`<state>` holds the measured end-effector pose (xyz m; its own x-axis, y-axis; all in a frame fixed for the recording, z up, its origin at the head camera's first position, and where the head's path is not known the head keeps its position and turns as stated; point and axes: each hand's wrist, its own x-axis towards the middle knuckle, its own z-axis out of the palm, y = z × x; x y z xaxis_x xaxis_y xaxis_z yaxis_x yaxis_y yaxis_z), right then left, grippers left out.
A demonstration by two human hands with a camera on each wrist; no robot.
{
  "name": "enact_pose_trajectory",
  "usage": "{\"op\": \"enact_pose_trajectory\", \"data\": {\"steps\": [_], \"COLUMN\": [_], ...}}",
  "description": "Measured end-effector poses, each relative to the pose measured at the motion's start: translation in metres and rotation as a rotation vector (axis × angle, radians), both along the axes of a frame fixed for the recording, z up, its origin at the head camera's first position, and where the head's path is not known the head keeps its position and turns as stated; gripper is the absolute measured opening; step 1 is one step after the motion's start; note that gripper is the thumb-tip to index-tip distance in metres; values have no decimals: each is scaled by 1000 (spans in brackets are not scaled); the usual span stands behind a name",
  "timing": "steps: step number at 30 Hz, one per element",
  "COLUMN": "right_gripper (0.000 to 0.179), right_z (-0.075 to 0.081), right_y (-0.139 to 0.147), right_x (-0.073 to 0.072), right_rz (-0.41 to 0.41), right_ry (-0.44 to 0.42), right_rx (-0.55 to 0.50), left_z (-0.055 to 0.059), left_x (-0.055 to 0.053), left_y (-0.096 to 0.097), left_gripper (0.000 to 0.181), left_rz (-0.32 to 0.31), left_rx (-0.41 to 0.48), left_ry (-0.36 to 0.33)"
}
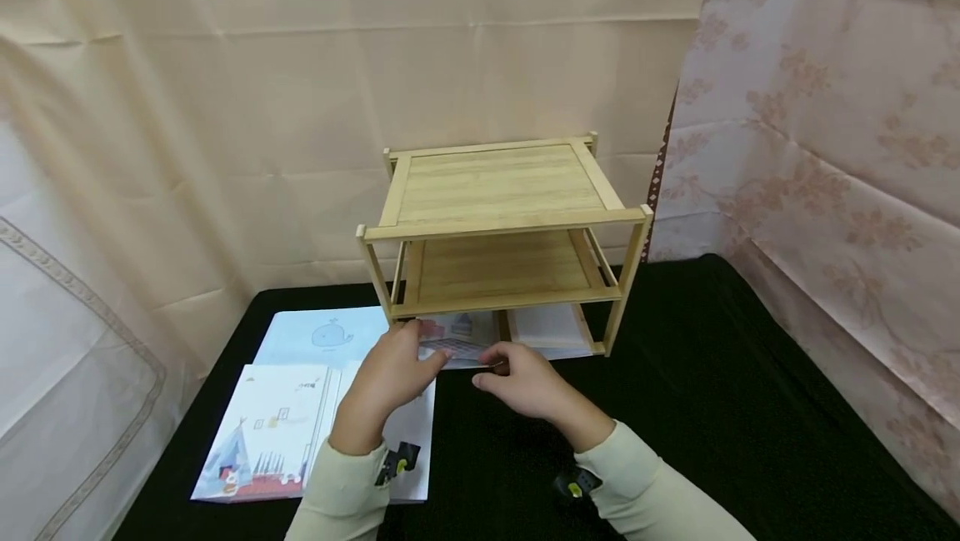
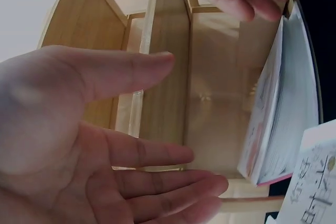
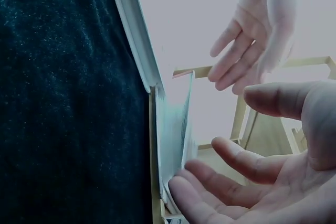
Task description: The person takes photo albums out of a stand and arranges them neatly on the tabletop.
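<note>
A two-tiered wooden shelf (image 1: 502, 182) stands at the back of the table. Under its lower board lies a thick book (image 1: 457, 349) with a printed cover; its white page edges (image 2: 296, 103) show in the left wrist view. My left hand (image 1: 393, 374) is at the shelf's front left leg, thumb spread away from straight fingers, holding nothing. To its right, my right hand (image 1: 528, 383) is in front of the book, fingers loosely bent. In the right wrist view its fingertips (image 3: 184, 192) are right at the book's edge, with thumb and fingers apart.
Left of the shelf lie a pale blue book (image 1: 322, 337) with a whale, a white book (image 1: 258, 433) with a tent picture, and another white book (image 1: 412, 458) partly under my left arm. A dark cloth (image 1: 712, 408) covers the table; curtains (image 1: 480, 41) hang behind it.
</note>
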<state>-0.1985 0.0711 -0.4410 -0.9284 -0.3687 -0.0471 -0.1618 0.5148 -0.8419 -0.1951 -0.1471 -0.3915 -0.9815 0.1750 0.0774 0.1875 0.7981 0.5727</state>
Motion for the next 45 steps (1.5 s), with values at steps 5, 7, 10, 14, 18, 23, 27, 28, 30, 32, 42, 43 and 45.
{"op": "enact_pose_trajectory", "data": {"steps": [5,7,10,14,18,23,27,28,30,32,42,43,45], "right_gripper": [42,43,47,51,53,56,57,57,58,58,62,62,61], "right_z": [1,1,1,1,1,0,0,-1,-1,-1,-4,-5,-6], "right_y": [2,2,3,2,0,-1,-2,-2,-1,-1,-1,-1,-1], "right_x": [1,2,2,3,3,4,4,4,5,5,3,3,3], "right_rz": [-8,-13,-20,-19,-18,-5,-3,-3,-2,-1,20,20,18], "right_ry": [42,54,68,91,96,85,72,74,81,88,59,60,61], "right_rx": [0,4,14,32,35,43,48,51,55,59,43,45,46], "left_z": [-4,-6,-10,-13,-16,-19,-22,-22,-23,-24,-26,-26,-26], "left_x": [-2,-2,-3,-5,-6,-7,-7,-7,-8,-9,-10,-10,-10], "left_y": [5,7,11,15,16,16,16,16,16,17,15,15,15], "left_gripper": [68,73,80,78,76,77,77,78,78,79,82,81,78], "left_rz": [-12,-17,-13,-14,-24,-32,-38,-38,-39,-39,-46,-49,-48], "left_rx": [55,71,75,67,38,-14,-44,-47,-45,-39,-19,-19,-15], "left_ry": [17,15,-2,-5,-13,-35,-43,-44,-43,-45,-65,-62,-61]}}
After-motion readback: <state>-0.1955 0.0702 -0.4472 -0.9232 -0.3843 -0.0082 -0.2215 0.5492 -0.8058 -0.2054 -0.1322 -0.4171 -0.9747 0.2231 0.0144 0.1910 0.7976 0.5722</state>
